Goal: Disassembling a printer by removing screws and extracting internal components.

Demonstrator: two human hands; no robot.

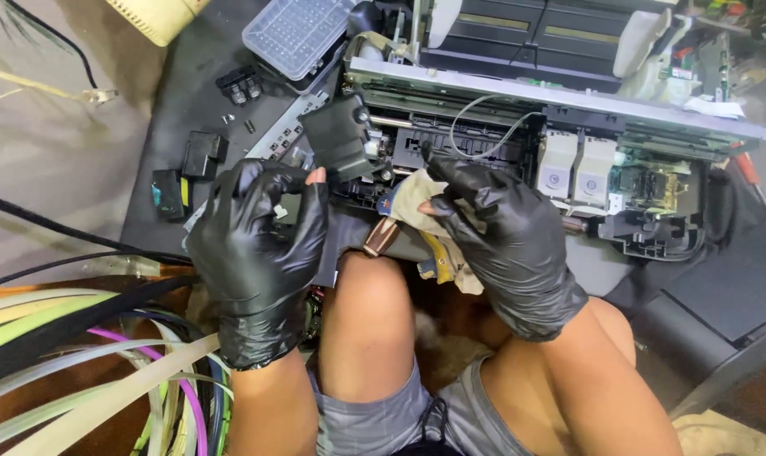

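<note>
- Head view: an opened printer (560,110) lies across the top of a dark mat (180,127), its cover off, so that grey rails, a thin looped tube and two pale ink cartridges (575,169) show.
- The right hand (501,232), in a black glove, is closed around a crumpled beige cloth (412,203); the cloth bulges out to the left of the palm and hangs below the fingers, with a bit of blue and yellow showing in its folds.
- That hand's forefinger stretches up to the printer's black inner frame, and the cloth sits just beneath it, against the printer's front edge.
- The left hand (260,241), also in a black glove, has its fingers curled inward with a small white piece (278,211) at the fingertips; whether they pinch it cannot be told. One fingertip pokes bare through a tear in the glove.
- Just above the left hand a black plastic part (339,139) juts from the printer's left end.
- A brown screwdriver handle (381,238) lies between the two hands, above the bare knee.
- Small black parts (199,156) lie on the mat to the left; coloured tubes (87,355) coil at lower left.
</note>
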